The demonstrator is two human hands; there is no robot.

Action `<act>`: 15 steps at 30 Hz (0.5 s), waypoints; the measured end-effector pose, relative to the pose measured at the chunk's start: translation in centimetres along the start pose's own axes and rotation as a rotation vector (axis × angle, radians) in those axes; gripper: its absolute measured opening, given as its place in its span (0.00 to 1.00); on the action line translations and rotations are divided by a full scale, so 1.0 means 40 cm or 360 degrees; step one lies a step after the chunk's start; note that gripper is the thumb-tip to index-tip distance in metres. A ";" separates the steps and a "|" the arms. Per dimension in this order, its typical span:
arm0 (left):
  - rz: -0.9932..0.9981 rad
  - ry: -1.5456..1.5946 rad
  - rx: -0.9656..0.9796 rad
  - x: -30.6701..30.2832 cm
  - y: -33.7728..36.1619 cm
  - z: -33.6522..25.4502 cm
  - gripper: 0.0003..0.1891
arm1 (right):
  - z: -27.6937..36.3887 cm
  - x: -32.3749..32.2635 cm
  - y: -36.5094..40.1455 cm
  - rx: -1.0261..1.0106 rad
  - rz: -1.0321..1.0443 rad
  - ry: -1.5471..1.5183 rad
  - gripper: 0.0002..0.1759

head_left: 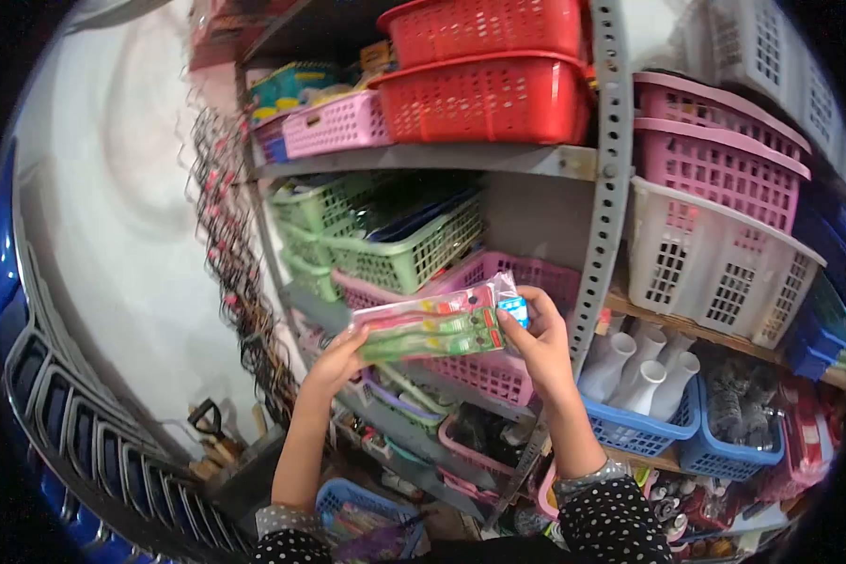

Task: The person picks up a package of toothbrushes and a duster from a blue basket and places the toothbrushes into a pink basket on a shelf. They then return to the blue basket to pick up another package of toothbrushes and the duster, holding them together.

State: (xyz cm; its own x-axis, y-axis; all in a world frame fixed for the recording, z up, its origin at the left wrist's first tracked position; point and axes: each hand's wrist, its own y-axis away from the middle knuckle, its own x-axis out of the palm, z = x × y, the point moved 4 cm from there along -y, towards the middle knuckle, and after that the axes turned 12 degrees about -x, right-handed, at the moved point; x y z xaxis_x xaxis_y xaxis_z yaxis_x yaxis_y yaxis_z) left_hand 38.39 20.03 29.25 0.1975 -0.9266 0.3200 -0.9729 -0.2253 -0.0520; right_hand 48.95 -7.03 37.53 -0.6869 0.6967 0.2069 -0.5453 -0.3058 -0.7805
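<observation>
Head view: holding overlapping clear plastic packets (432,329), pink and green inside, up in front of metal shelf rack (607,188). Gripped at left end by left hand (338,359), thumb on front; pinched at right end by right hand (540,336), thumb on front beside blue label (513,310). Can see pink basket (487,378) behind and below packets, green baskets (414,258) above, red baskets (489,99) on upper shelf. Off to right, can see white vases (643,387) standing in blue basket (630,434), under white basket (714,268).
</observation>
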 end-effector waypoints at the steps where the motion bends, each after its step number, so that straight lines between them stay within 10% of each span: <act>1: -0.0142 -0.0228 -0.0049 0.016 -0.056 -0.020 0.22 | 0.013 -0.015 -0.013 -0.0060 -0.0044 0.0109 0.13; 8: -0.0053 -0.0632 -0.0291 0.109 -0.440 -0.002 0.20 | 0.045 -0.022 -0.092 -0.0632 -0.0167 0.1667 0.12; 14: -0.0377 -0.1651 -0.0383 0.105 -0.635 0.120 0.22 | -0.132 -0.075 -0.154 -0.0036 -0.0237 0.2200 0.24; 15: -0.0374 -0.2026 0.0073 0.104 -0.645 0.132 0.25 | -0.168 -0.098 -0.153 0.0100 -0.0206 0.2283 0.26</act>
State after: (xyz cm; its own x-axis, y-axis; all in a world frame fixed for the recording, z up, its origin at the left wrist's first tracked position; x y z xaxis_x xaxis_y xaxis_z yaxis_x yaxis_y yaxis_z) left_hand 64.93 20.41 26.92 0.3613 -0.4911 -0.7926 -0.8996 -0.4073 -0.1577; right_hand 58.19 -3.52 37.55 0.4139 0.7492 -0.5171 -0.6109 -0.1926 -0.7679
